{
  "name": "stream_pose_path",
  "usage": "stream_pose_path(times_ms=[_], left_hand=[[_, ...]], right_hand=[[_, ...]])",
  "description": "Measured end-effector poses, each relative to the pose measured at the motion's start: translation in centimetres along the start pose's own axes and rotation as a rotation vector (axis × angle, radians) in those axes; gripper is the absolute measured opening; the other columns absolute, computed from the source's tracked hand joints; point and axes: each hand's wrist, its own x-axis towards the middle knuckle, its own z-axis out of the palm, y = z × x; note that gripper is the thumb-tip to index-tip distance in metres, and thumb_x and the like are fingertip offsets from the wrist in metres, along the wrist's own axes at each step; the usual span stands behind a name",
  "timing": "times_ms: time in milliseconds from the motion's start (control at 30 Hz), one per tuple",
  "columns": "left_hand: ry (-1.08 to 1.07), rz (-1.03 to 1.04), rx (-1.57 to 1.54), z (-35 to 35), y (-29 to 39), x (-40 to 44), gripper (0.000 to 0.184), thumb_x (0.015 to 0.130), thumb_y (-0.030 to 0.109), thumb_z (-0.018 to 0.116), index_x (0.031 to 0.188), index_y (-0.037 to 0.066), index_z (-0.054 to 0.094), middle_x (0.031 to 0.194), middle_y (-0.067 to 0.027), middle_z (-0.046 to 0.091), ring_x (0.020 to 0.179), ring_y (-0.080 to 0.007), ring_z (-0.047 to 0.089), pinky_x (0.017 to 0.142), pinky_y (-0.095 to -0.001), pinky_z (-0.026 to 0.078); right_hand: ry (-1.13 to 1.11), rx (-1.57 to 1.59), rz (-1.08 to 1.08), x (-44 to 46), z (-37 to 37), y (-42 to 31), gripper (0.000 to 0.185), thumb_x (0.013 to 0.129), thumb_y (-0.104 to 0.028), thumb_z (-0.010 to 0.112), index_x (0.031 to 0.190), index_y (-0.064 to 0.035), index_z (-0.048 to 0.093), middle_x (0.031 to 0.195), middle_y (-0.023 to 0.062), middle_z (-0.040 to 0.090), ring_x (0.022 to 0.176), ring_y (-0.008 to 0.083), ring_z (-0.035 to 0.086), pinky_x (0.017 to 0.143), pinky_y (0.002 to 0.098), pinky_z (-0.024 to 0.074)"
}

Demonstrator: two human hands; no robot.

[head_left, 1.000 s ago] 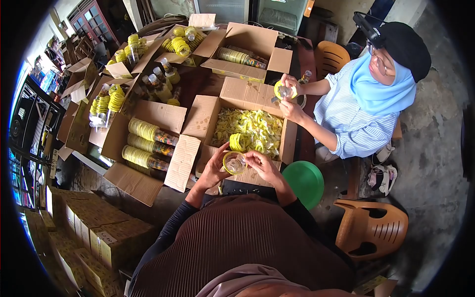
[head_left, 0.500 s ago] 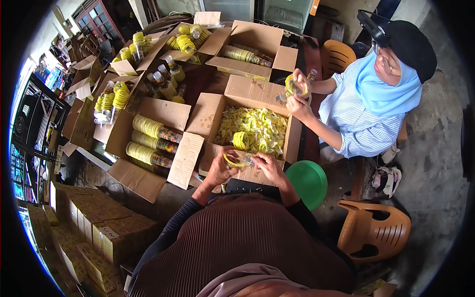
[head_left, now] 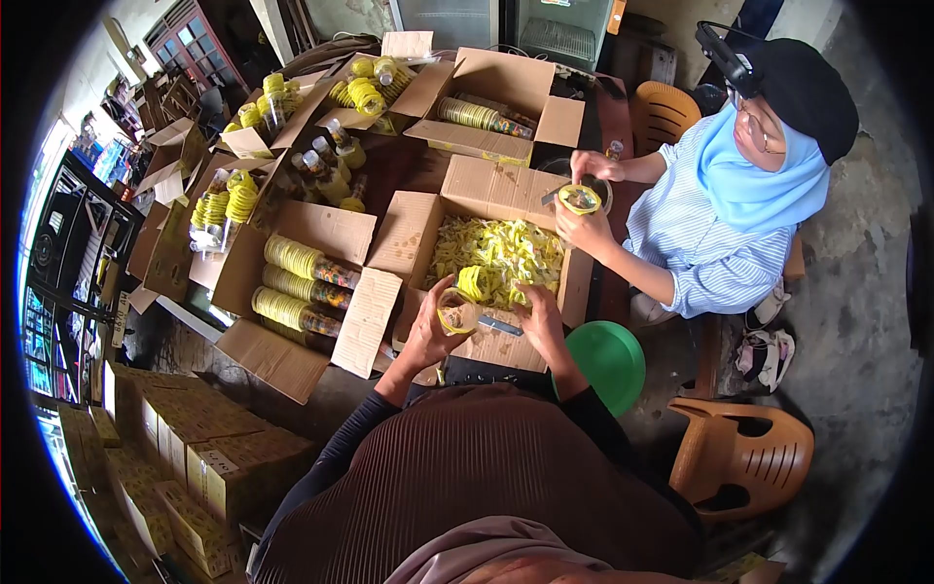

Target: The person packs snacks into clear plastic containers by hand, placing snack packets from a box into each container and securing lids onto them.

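My left hand (head_left: 428, 331) is closed around a clear plastic cup (head_left: 455, 313) with a yellow rim, tilted with its mouth toward me. A flat dark-grey strip (head_left: 499, 325) sticks out to the right from beside the cup; I cannot make out what it is. To the right of the strip, my right hand (head_left: 542, 319) is open, fingers apart, with nothing visible in it. Just beyond both hands, an open cardboard box (head_left: 498, 181) contains many small yellow packets (head_left: 506, 243). A short stack of yellow-rimmed cups (head_left: 475, 282) lies on the packets.
Cartons at left hold stacked yellow-rimmed cups (head_left: 292, 255); filled bottle-like containers (head_left: 326, 161) stand behind. Across at right, a co-worker (head_left: 715, 214) handles a similar cup (head_left: 580, 200). A green plastic basin (head_left: 605, 368) and an orange chair (head_left: 744, 457) are at my right.
My right hand has let go near the cup and moved right, its fingers spreading. The cup's mouth has turned more toward me. The co-worker's cup is lower and more upright.
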Motion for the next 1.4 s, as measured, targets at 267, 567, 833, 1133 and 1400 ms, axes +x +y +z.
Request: stream_pose_path(times_ms=[267,567,833,1133,1400], left_hand=[[-0.108,-0.206,-0.558,-0.2,0.4,0.2,0.086,0.076,0.004,0.075,0.146,0.002,0.025,0.116,-0.0107,0.058,0.112,-0.0197,0.055,0.099,-0.0349,0.044],[-0.146,-0.333,-1.103,-0.3,0.4,0.0,0.080,0.076,-0.001,0.075,0.144,0.009,0.034,0.113,-0.0055,0.060,0.110,-0.0162,0.057,0.093,-0.0308,0.048],[-0.041,-0.222,-0.756,-0.5,1.1,0.2,0.077,0.072,0.002,0.082,0.135,0.005,0.038,0.114,-0.0067,0.060,0.111,-0.0169,0.058,0.098,-0.0333,0.047],[0.143,-0.060,-0.004,-0.3,1.5,0.8,0.070,0.072,0.011,0.080,0.129,0.003,0.040,0.108,-0.0139,0.061,0.102,-0.0295,0.061,0.089,-0.0405,0.047],[0.063,-0.065,0.432,-0.5,1.7,1.2,0.070,0.068,0.015,0.077,0.129,0.009,0.043,0.106,-0.0112,0.061,0.105,-0.0313,0.057,0.092,-0.0427,0.040]], right_hand=[[-0.379,-0.112,0.068,-1.9,0.4,-0.4,0.044,0.069,-0.026,0.082,0.103,-0.0062,0.063,0.098,0.0125,0.058,0.099,0.0323,0.055,0.087,0.0427,0.0451],[-0.470,-0.068,0.190,-0.9,1.3,2.5,0.034,0.068,-0.018,0.082,0.098,-0.0098,0.069,0.096,0.0103,0.059,0.096,0.0312,0.057,0.082,0.0408,0.0471],[-0.449,-0.036,0.184,-0.8,1.2,2.6,0.013,0.077,-0.015,0.073,0.089,-0.0118,0.073,0.087,0.0096,0.062,0.087,0.0300,0.061,0.075,0.0398,0.0491],[-0.269,0.110,0.274,-1.0,0.7,2.2,0.006,0.080,-0.008,0.068,0.085,-0.0047,0.066,0.085,0.0109,0.062,0.080,0.0279,0.063,0.069,0.0382,0.0492],[-0.033,0.221,0.015,0.7,-3.1,-5.4,0.017,0.077,0.000,0.070,0.093,-0.0043,0.065,0.083,0.0093,0.059,0.073,0.0270,0.059,0.069,0.0361,0.0498]])
